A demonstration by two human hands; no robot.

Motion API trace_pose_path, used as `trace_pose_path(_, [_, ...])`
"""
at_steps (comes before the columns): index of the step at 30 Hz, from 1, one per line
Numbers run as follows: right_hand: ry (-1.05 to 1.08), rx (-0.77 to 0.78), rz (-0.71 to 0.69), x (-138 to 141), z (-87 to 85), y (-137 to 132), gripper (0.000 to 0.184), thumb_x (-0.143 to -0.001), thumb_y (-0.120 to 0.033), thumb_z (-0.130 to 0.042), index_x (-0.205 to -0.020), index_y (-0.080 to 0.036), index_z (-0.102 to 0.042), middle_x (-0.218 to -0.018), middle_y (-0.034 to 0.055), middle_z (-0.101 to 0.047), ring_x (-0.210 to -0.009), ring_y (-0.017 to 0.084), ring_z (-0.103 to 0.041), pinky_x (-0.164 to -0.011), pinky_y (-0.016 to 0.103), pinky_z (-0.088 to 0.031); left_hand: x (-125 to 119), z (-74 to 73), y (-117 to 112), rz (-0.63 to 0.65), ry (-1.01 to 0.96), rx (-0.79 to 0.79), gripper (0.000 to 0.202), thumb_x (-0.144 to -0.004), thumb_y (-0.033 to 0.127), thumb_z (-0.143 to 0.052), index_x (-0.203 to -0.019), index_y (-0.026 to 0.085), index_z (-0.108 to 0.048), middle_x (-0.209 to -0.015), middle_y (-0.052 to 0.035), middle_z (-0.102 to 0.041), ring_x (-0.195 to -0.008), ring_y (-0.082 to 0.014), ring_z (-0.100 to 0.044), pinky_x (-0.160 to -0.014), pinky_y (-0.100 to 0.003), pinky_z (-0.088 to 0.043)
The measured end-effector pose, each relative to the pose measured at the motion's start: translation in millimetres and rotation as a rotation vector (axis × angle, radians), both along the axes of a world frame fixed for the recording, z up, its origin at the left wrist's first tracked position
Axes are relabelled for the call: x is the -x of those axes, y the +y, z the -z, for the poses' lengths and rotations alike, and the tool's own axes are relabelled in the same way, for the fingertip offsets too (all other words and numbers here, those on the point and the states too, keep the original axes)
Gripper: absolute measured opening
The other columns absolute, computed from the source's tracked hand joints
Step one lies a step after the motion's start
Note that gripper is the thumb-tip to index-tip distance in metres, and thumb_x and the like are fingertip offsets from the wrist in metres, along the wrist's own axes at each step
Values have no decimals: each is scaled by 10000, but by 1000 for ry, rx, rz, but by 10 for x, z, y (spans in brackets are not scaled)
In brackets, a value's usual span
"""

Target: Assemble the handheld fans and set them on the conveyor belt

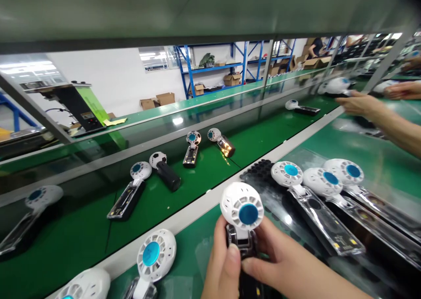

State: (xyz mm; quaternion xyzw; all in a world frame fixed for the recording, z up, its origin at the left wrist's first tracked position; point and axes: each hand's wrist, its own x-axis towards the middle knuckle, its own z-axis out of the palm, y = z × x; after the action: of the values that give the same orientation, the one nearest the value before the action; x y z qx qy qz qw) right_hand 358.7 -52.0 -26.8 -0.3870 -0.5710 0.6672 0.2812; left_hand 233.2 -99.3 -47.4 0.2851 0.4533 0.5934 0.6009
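Observation:
Both my hands are closed around one handheld fan (pixel 242 207), held upright near the bottom middle of the view. It has a white round head with a blue centre and a dark body with a clear cover. My left hand (pixel 222 264) grips the body from the left, its thumb on the front. From the right, my right hand (pixel 276 257) wraps the same body, thumb across it. To the right lie several similar fans (pixel 324 182) on clear plastic. At the lower left stand two more, one a white fan (pixel 157 255) with a blue centre.
A green conveyor belt (pixel 197 189) carries several fans, some with football-patterned heads, past a pale metal rail (pixel 210 200). At the right, a co-worker's hand (pixel 362 103) holds a blurred white fan (pixel 338 86). Black round pads (pixel 259 171) lie beside the rail. A shelf (pixel 164 9) hangs overhead.

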Motion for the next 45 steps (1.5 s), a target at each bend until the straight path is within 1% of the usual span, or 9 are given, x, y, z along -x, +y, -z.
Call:
trace_pose_path(3, [0,11,-1,18,-61,-16,472,-644,-166,-602,-1090,-234,-461,-823,-4,-604,-821,191,-576,-832,348,-425,-6,-10,20,-20,-10,8,607,-695,563,-553,-1218,258,-514,-1190,-67,-586,-1191,-353,-406,-997,-466,-290])
trace_pose_path(10, [145,216,-53,-24,-163,22,513,-669,-271,-638,-1142,-220,-445,-1043,50,-608,-988,207,-567,-851,337,-428,-41,3,79,-25,-178,15,619,-701,604,-515,-1219,265,-507,-1110,-69,-630,-1099,-315,-503,-913,-424,-392])
trace_pose_path(16, [23,108,-55,-41,-120,25,553,-639,-115,-597,-1165,-222,-464,-1070,30,-616,-968,199,-579,-891,351,-415,-42,-34,20,3,-1,-15,657,-684,590,-547,-1238,241,-490,-1249,-72,-543,-1227,-353,-359,-1033,-468,-212])
trace_pose_path(19, [46,154,-49,-35,-149,25,518,-621,-95,-594,-1113,-215,-485,-1060,22,-619,-956,201,-583,-866,345,-437,-33,-56,13,14,22,-26,671,-677,592,-550,-1245,242,-483,-1279,-73,-517,-1245,-367,-324,-1043,-487,-170])
trace_pose_path(29, [11,174,-21,12,-189,-34,490,-588,-93,-624,-1042,-219,-488,-911,6,-646,-894,209,-590,-824,345,-436,7,-35,-9,1,-54,-35,664,-639,540,-626,-1211,223,-514,-1225,-106,-553,-1204,-383,-378,-962,-459,-337])
trace_pose_path(32, [65,160,-7,33,-204,-27,506,-614,-133,-626,-1084,-229,-467,-931,4,-639,-903,202,-588,-819,327,-441,-36,-1,5,7,-21,1,667,-683,585,-546,-1247,236,-473,-1247,-95,-535,-1207,-372,-380,-974,-452,-323])
trace_pose_path(36, [-71,-10,-9,-85,-221,68,443,-699,-236,-579,-1131,-230,-481,-1072,39,-621,-945,215,-584,-846,337,-441,-126,38,89,-96,274,3,552,-741,507,-523,-1220,235,-488,-1308,-87,-462,-1247,-338,-326,-1031,-430,-222])
trace_pose_path(40, [-676,-428,216,-291,-196,220,433,-740,-284,-535,-1168,-222,-524,-1189,100,-580,-1071,306,-527,-897,435,-398,-62,-85,290,-300,683,-76,344,-745,320,-567,-1070,212,-595,-1301,-126,-414,-1236,-324,-301,-1034,-433,-164])
trace_pose_path(45, [-1111,-743,172,-351,-18,299,349,-770,-249,-484,-1072,-150,-627,-954,171,-676,-879,360,-598,-720,490,-467,171,-407,1041,-159,1298,-210,358,-814,210,-444,-1131,81,-547,-1328,-208,-358,-1279,-307,-232,-1041,-424,-195])
